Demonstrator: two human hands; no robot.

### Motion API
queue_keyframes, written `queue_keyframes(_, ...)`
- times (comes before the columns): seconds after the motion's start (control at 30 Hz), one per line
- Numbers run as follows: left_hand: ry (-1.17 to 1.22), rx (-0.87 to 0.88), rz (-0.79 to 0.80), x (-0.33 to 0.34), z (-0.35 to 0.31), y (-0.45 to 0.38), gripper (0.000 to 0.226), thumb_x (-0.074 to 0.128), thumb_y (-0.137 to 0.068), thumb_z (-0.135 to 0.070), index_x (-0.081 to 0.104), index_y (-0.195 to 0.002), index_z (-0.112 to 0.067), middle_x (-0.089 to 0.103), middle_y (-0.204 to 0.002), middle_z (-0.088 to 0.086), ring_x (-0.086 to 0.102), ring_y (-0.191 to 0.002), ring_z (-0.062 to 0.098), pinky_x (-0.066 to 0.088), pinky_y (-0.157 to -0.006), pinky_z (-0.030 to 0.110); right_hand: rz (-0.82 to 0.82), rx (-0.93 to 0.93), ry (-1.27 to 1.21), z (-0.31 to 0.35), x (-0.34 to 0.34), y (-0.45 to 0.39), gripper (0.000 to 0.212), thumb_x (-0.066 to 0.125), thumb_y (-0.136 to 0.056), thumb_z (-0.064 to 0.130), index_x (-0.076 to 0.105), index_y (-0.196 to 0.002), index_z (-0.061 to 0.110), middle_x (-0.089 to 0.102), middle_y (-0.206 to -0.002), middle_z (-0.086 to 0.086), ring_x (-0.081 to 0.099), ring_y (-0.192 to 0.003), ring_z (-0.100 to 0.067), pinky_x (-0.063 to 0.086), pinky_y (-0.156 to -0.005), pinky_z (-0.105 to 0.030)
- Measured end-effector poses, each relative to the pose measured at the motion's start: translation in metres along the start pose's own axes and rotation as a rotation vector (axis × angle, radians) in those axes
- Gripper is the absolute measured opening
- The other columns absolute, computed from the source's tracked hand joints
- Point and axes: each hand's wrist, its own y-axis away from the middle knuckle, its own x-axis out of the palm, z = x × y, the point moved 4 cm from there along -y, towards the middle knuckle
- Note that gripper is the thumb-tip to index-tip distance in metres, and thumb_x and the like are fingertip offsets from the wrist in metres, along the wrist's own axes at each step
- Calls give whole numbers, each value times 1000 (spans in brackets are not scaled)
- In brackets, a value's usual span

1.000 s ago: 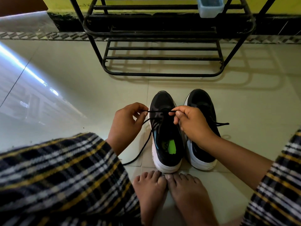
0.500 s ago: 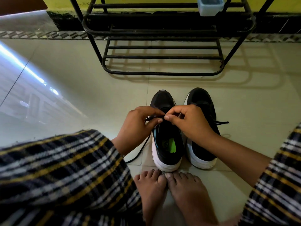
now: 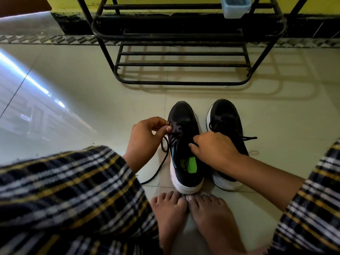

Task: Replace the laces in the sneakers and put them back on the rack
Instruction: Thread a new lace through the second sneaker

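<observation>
Two black sneakers with white soles stand side by side on the floor, toes pointing at the rack. The left sneaker (image 3: 184, 115) has a green insole label. Its black lace (image 3: 161, 163) trails down to the floor on the left. My left hand (image 3: 147, 137) pinches the lace at the sneaker's left eyelets. My right hand (image 3: 213, 150) pinches the other lace part over the tongue, fingers curled. The right sneaker (image 3: 225, 115) is laced, a lace end sticking out to the right. The black metal shoe rack (image 3: 180, 82) stands just beyond them.
My bare feet (image 3: 185, 214) touch the left sneaker's heel. My knees in plaid cloth (image 3: 70, 196) fill the lower corners. A pale blue tub (image 3: 235, 8) sits on an upper rack shelf. Glossy tiled floor (image 3: 92, 100) spreads to the left, and a yellow wall stands behind the rack.
My hands met over the left sneaker, then parted. The right hand has dropped toward the tongue. The left hand stays at the left eyelets.
</observation>
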Motion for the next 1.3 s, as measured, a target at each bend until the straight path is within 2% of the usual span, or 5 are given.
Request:
queue_keyframes(0.5,-135,70,306,18,-11,10,6,68,-83,-22,70,-78,-25,60,-83,-7,49,-66,-8,34,-57,5,27,-91,-145,4,-5,13,43,45,-94,38,24,-58,24,46,-71,0,53,-71,-23,38,-56,-30)
queue_keyframes(0.73,-9,-130,83,10,4,2,12,49,-95,-20,60,-92,-16,68,-88,-8,60,-83,5,43,-66,10,51,-77,-285,-3,-3,17,40,48,-94,31,33,-59,21,45,-61,-2,44,-55,-17,34,-51,-31)
queue_keyframes(0.83,-34,-179,142,15,14,3,10,45,-97,-19,54,-95,-17,66,-90,-10,62,-86,12,49,-75,23,59,-91,-321,-4,-4,18,43,50,-94,28,30,-56,22,38,-55,3,34,-49,-9,28,-48,-28)
queue_keyframes(1.03,-153,8,256,22,4,8,12,62,-90,-22,60,-101,-20,62,-93,-11,50,-61,-12,35,-60,1,80,-99,-331,-5,-4,19,43,51,-93,30,29,-56,22,38,-55,3,36,-50,-12,34,-53,-32)
queue_keyframes(1.3,-204,17,294,22,5,12,8,61,-90,-19,67,-88,-25,62,-83,-17,55,-82,3,41,-73,16,86,-100,-340,-5,-4,18,42,51,-93,30,32,-57,21,42,-56,1,46,-56,-20,40,-54,-36)
